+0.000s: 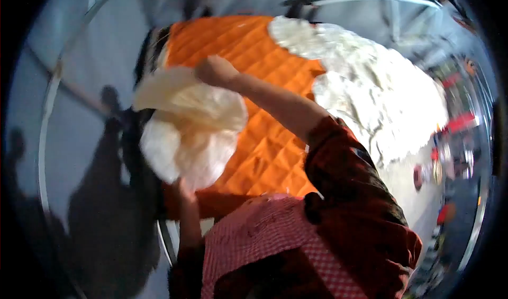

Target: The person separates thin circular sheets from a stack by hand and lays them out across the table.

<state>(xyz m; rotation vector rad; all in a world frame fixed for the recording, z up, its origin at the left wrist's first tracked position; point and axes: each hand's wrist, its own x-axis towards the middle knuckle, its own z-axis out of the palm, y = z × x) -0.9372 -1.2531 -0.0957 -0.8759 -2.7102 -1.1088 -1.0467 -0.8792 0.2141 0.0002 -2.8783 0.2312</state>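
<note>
A thin, floppy, off-white round sheet (201, 140), looking like flatbread or rolled-out dough, hangs folded and partly lifted over the left end of an orange quilted cloth (264, 156). My right hand (216, 72) is closed on its upper edge, arm reaching across the cloth. At the lower edge, my left hand (184, 190) touches the sheet; its fingers are partly hidden behind it and blurred. On the right, a wide spread of similar white sheets (370, 87) overlaps in a wrinkled pile that covers part of the orange cloth.
Jars and red-lidded containers (431, 172) stand at the far right, blurred. Grey fabric walls with metal poles (50, 103) surround the table, and shadows of people fall on the left wall. A pink checked apron (254, 219) covers my front.
</note>
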